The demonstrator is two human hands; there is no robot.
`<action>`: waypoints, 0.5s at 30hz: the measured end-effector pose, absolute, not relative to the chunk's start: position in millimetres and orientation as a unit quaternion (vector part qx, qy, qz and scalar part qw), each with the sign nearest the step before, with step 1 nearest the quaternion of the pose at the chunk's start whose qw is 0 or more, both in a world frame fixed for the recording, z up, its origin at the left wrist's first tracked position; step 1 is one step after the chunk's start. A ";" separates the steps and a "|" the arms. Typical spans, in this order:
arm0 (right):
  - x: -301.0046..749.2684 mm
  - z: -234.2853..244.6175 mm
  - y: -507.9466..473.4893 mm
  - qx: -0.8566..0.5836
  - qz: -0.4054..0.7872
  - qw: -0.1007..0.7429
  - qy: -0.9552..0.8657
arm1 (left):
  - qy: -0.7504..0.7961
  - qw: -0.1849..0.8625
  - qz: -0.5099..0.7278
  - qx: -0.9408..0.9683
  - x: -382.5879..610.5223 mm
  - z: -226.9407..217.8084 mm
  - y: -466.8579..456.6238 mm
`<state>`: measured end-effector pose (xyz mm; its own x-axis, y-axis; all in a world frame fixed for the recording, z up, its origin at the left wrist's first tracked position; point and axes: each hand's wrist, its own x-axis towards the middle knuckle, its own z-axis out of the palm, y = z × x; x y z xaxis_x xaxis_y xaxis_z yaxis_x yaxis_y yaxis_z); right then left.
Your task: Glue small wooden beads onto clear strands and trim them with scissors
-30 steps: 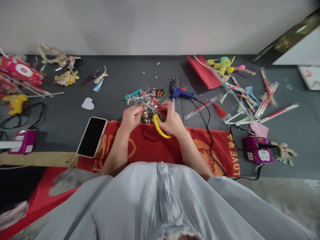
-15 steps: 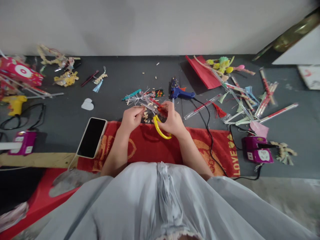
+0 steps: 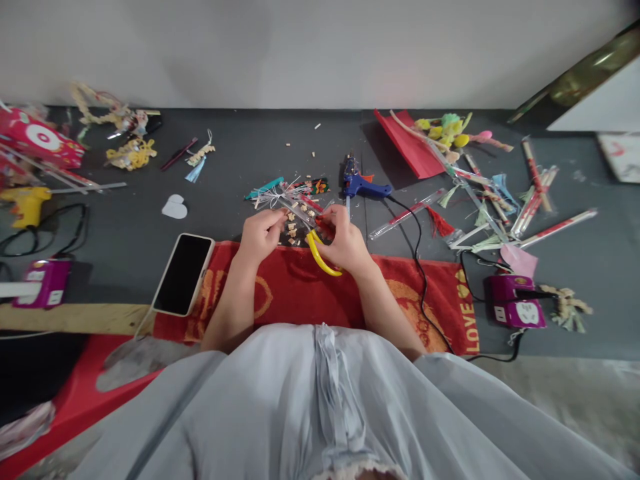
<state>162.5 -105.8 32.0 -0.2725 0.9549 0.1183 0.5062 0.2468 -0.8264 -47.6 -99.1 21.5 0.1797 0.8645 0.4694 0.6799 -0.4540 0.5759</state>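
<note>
My right hand (image 3: 345, 243) is closed at the scissors (image 3: 323, 257), with one yellow handle loop showing below the thumb. Their blades point up and left toward my left hand. Something red (image 3: 327, 221) shows by the right fingertips, partly covered. My left hand (image 3: 263, 233) is closed in a pinch, and what sits between its fingertips is too small to make out. Small pale wooden pieces (image 3: 293, 231) lie scattered between the hands. Just beyond them are a bunch of white strips (image 3: 273, 196) and a teal stick-like object (image 3: 265, 188).
A blue glue gun (image 3: 367, 187) stands beyond my right hand, its black cord trailing right. A red towel (image 3: 310, 293) lies under my forearms, with a phone (image 3: 184, 273) at its left end. Wrapped sticks (image 3: 537, 200) and tassels are at right, a yellow glue gun (image 3: 27, 205) at far left.
My left hand has shifted very slightly left, away from the blades. The right hand and scissors hold nearly the same place.
</note>
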 end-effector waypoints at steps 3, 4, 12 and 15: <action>162.2 30.7 -106.7 -0.487 0.334 0.349 -0.728 | 0.506 0.156 0.390 0.754 -43.9 25.2 -99.5; 162.2 31.0 -107.1 -0.480 0.325 0.355 -0.734 | 0.500 0.182 0.388 0.752 -42.0 26.8 -99.6; 164.8 34.8 -107.5 -0.455 0.270 0.354 -0.771 | 0.463 0.289 0.379 0.748 -36.0 31.6 -99.1; 165.7 34.3 -106.9 -0.456 0.279 0.351 -0.769 | 0.468 0.298 0.377 0.742 -36.7 32.7 -99.6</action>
